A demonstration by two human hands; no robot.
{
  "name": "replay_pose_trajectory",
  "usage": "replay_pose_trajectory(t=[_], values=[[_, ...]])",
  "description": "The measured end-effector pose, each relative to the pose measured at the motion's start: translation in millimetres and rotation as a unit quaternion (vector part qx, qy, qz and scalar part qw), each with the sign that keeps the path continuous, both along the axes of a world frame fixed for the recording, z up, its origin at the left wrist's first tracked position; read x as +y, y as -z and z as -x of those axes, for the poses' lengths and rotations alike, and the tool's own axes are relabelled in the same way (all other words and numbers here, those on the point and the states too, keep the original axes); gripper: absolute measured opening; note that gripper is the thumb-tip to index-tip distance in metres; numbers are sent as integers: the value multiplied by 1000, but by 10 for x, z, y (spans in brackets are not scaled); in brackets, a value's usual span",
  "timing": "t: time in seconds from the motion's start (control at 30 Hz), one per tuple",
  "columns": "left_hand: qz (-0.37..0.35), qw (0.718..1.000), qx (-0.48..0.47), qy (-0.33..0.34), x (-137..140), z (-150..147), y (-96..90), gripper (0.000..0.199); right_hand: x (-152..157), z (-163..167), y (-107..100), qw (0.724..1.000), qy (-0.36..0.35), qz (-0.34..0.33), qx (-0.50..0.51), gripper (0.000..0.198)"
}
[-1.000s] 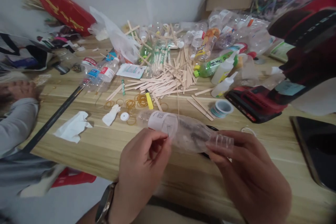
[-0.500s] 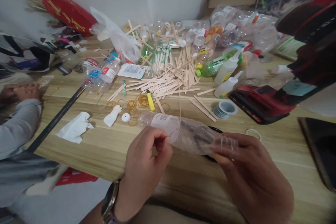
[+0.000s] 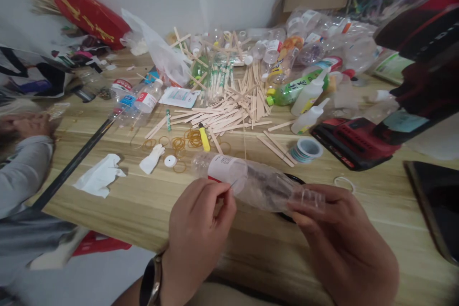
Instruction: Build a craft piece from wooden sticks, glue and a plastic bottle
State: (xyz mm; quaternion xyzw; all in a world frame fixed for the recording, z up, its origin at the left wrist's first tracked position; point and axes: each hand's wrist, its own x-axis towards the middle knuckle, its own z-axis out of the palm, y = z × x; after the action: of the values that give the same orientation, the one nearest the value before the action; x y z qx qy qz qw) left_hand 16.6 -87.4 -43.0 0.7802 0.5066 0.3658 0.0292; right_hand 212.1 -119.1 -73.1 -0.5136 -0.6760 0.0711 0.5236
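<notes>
A clear plastic bottle (image 3: 265, 182) with a white and red label lies tilted across the space in front of me. My right hand (image 3: 344, 229) is closed around its ribbed right end. At the label, my left hand (image 3: 204, 215) pinches finger and thumb together; a thin dark tip shows there, too fine to name. A black ring-shaped thing (image 3: 288, 216) is partly hidden behind the bottle. Beyond the bottle lie a yellow-handled tool (image 3: 204, 139), several rubber bands (image 3: 178, 144) and a white cap (image 3: 170, 161).
Wooden sticks (image 3: 229, 117) are heaped mid-table. Bottles (image 3: 297, 88) crowd the back right, beside glue bottles (image 3: 310, 117). A red-black power tool (image 3: 355, 141) stands right, near a spool (image 3: 306, 149). At left are a co-worker's sleeve (image 3: 25, 172), a dark rod (image 3: 71, 165) and tissue (image 3: 100, 175).
My left hand has turned slightly, its pinch staying by the label. The bottle has rolled a little, so more red label shows. The right hand keeps its hold.
</notes>
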Motion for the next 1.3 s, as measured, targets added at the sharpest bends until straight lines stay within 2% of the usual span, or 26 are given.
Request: replay_pose_trajectory(t=[0.13,0.23,0.6,0.87,1.0,1.07,1.13,1.3], values=[[-24,998,57,-8,35,-12,17,13,-10,5,-11,1000,3,1,-23,10],[-20,998,59,-5,61,-11,20,14,-5,11,-4,1000,-2,-2,-22,8],[101,994,-39,28,48,38,-112,15,-1,0,5,1000,17,11,7,10],[128,987,-78,57,18,73,-152,15,5,-5,23,1000,8,9,24,9],[159,979,-122,33,12,67,-142,15,5,-5,23,1000,11,3,7,7],[205,963,-171,28,25,56,-129,14,5,-7,16,1000,12,0,-3,8],[276,932,-234,32,44,49,-125,13,3,-12,10,1000,13,-1,-10,10],[437,817,-372,62,66,37,-174,15,-8,-28,25,1000,20,0,-5,10]])
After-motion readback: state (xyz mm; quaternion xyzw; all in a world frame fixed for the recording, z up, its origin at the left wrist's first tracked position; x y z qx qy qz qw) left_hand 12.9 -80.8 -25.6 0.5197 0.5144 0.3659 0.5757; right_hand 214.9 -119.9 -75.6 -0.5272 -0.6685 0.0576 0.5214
